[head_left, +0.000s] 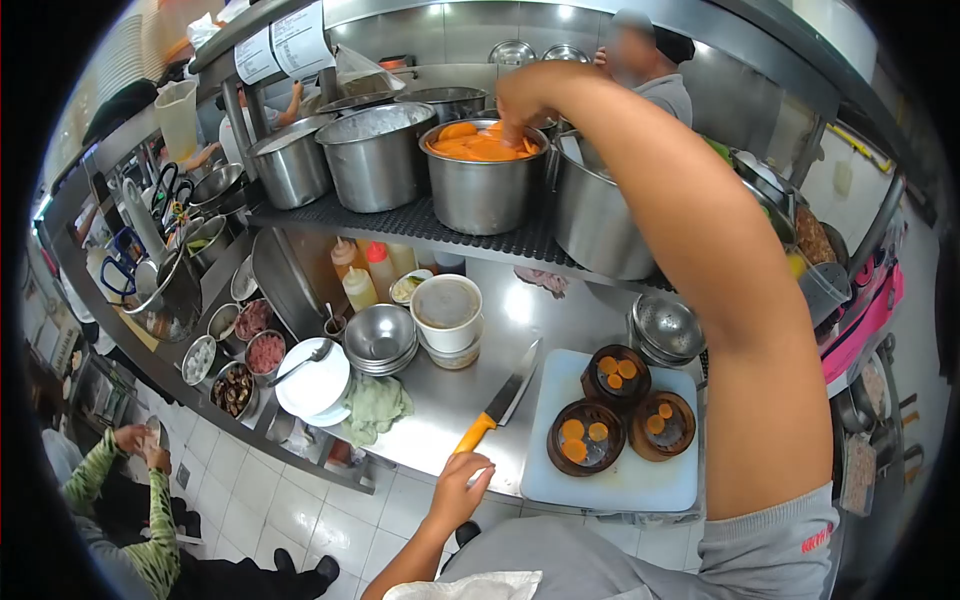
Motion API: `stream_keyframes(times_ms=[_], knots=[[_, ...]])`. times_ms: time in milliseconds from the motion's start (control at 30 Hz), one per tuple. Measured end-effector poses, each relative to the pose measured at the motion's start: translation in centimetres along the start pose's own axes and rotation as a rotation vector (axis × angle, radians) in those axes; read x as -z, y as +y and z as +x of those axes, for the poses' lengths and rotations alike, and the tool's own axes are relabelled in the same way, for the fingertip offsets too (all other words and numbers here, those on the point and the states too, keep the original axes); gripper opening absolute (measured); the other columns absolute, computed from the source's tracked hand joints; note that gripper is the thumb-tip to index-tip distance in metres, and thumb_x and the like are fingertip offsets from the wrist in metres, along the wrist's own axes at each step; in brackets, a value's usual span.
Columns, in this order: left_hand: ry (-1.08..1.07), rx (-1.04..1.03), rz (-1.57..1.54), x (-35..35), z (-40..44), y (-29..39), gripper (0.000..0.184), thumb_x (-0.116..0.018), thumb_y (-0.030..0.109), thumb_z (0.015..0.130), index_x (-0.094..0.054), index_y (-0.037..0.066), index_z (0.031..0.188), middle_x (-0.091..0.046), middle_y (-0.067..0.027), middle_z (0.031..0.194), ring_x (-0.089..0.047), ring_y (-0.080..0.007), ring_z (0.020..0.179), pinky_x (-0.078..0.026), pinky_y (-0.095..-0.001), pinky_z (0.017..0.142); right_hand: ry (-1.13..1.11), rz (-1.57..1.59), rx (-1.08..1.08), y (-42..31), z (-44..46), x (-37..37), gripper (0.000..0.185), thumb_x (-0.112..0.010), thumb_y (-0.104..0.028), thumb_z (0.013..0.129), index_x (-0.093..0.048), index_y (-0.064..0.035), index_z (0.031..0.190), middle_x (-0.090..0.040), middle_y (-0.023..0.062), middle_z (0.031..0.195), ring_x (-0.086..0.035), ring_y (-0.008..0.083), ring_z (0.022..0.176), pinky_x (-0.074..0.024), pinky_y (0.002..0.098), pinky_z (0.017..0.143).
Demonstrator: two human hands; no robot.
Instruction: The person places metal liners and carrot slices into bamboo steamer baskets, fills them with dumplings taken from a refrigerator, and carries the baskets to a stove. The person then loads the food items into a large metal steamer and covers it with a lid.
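My right hand (520, 100) reaches over the raised shelf into a steel pot (483, 190) of orange carrot slices (475, 146). Its fingers point down and are bunched together on the slices; the fingertips are partly hidden. My left hand (460, 490) hangs by the counter's front edge with loosely bent fingers and nothing visible in it. Just above it lies a knife (497, 402) with a yellow handle. On a pale cutting board (545, 485) stand three dark brown round bowls (585, 465), each with a few carrot slices inside.
Other steel pots (375, 160) line the shelf above the steel counter (430, 440). Stacked metal bowls (380, 340), a white tub (447, 303), white plates (312, 385) and a green cloth (377, 410) sit to the left. Another person (120, 500) stands lower left; one more is behind the shelf.
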State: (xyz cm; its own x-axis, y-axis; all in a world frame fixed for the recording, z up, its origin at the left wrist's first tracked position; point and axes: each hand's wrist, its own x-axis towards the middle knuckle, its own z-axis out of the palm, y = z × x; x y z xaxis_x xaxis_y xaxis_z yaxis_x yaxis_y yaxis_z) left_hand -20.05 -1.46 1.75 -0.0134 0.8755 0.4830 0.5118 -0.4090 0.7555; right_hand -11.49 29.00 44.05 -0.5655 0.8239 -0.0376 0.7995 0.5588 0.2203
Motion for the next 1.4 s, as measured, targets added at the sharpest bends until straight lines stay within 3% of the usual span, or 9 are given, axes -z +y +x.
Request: stream_keyframes(times_ms=[267, 467, 567, 700, 767, 833, 967, 1133, 1400], knots=[[-0.039, 0.223, 0.018, 4.8, -2.1, -3.1, 0.007, -0.064, 0.007, 0.08, -0.066, 0.003, 0.086, -0.063, -0.0101, 0.09, -0.059, -0.0257, 0.087, -0.046, -0.0336, 0.076, -0.131, 0.015, -0.243, -0.6, -1.6, 0.3, 0.032, -0.078, -0.026, 0.064, -0.068, -0.0055, 0.086, -0.063, 0.0094, 0.088, -0.06, 0.0199, 0.073, -0.0514, 0.0328, 0.056], [-0.028, 0.161, -0.036, 5.2, 1.2, -2.0, 0.009, -0.063, 0.007, 0.081, -0.066, 0.002, 0.087, -0.063, -0.0111, 0.09, -0.06, -0.0253, 0.087, -0.048, -0.0331, 0.075, -0.148, -0.05, -0.251, -2.1, -2.5, 0.4, 0.023, -0.072, -0.017, 0.066, -0.065, 0.0008, 0.08, -0.061, 0.0096, 0.067, -0.059, 0.0184, 0.056, -0.0489, 0.0319, 0.045], [-0.057, 0.228, -0.17, 4.7, 2.0, -1.5, 0.008, -0.063, 0.005, 0.081, -0.065, 0.001, 0.088, -0.062, -0.0114, 0.091, -0.06, -0.025, 0.088, -0.048, -0.0324, 0.076, -0.053, -0.15, -0.176, -3.0, -4.5, 1.9, 0.02, -0.067, -0.016, 0.069, -0.064, 0.0012, 0.078, -0.057, 0.0093, 0.057, -0.057, 0.0169, 0.049, -0.0439, 0.0311, 0.039], [-0.171, 0.115, -0.174, 3.7, 2.3, -3.0, 0.006, -0.062, 0.002, 0.08, -0.064, 0.0, 0.086, -0.061, -0.0121, 0.092, -0.06, -0.026, 0.088, -0.048, -0.032, 0.078, 0.541, 0.232, 0.024, -1.6, -13.3, 2.3, 0.017, -0.057, -0.016, 0.078, -0.061, 0.0006, 0.079, -0.059, 0.0097, 0.061, -0.055, 0.0188, 0.054, -0.0447, 0.0331, 0.054], [-0.214, 0.088, -0.158, 3.0, 2.6, -3.4, 0.006, -0.061, 0.001, 0.08, -0.063, -0.001, 0.086, -0.061, -0.0128, 0.093, -0.06, -0.0268, 0.087, -0.047, -0.0322, 0.078, 0.709, 0.596, 0.171, -0.5, -18.4, -1.2, 0.019, -0.058, -0.017, 0.079, -0.061, 0.0003, 0.087, -0.059, 0.0086, 0.062, -0.056, 0.0206, 0.054, -0.045, 0.0308, 0.053], [-0.248, 0.036, -0.146, 2.2, 3.7, -2.7, 0.008, -0.062, 0.0, 0.079, -0.063, 0.0, 0.087, -0.06, -0.0131, 0.095, -0.059, -0.0269, 0.088, -0.047, -0.0328, 0.078, 0.763, 0.367, 0.062, -0.5, -24.9, -5.2, 0.026, -0.054, -0.017, 0.082, -0.057, -0.0015, 0.104, -0.063, 0.0118, 0.077, -0.057, 0.0231, 0.054, -0.0473, 0.0286, 0.054], [-0.333, -0.093, -0.028, -1.3, 7.2, 0.5, 0.016, -0.065, 0.001, 0.075, -0.063, 0.0, 0.091, -0.06, -0.013, 0.098, -0.057, -0.0269, 0.093, -0.044, -0.0342, 0.083, 0.476, 0.799, -0.298, 4.7, -31.5, -22.5, 0.012, -0.061, -0.01, 0.085, -0.06, -0.0019, 0.093, -0.064, 0.0042, 0.084, -0.057, 0.0063, 0.076, -0.0475, 0.0251, 0.069], [-0.402, -0.462, -0.032, -12.6, 13.0, 4.7, 0.022, -0.069, 0.003, 0.072, -0.064, 0.003, 0.093, -0.06, -0.0116, 0.097, -0.055, -0.0302, 0.093, -0.045, -0.0365, 0.08, 0.207, 0.692, -0.716, 11.4, -34.5, -44.1, 0.008, -0.059, -0.006, 0.079, -0.061, -0.0008, 0.086, -0.063, 0.0085, 0.076, -0.06, 0.0152, 0.073, -0.0468, 0.0276, 0.069], [-0.742, -0.685, 0.315, -30.7, 16.2, 6.3, 0.031, -0.068, 0.019, 0.071, -0.065, 0.015, 0.101, -0.059, 0.0026, 0.108, -0.047, -0.0198, 0.106, -0.041, -0.0375, 0.088, 0.132, 0.733, -0.631, 11.8, -34.6, -50.1, 0.013, -0.061, -0.019, 0.078, -0.063, -0.0079, 0.084, -0.064, 0.0116, 0.082, -0.062, 0.0308, 0.081, -0.0483, 0.0401, 0.073]])
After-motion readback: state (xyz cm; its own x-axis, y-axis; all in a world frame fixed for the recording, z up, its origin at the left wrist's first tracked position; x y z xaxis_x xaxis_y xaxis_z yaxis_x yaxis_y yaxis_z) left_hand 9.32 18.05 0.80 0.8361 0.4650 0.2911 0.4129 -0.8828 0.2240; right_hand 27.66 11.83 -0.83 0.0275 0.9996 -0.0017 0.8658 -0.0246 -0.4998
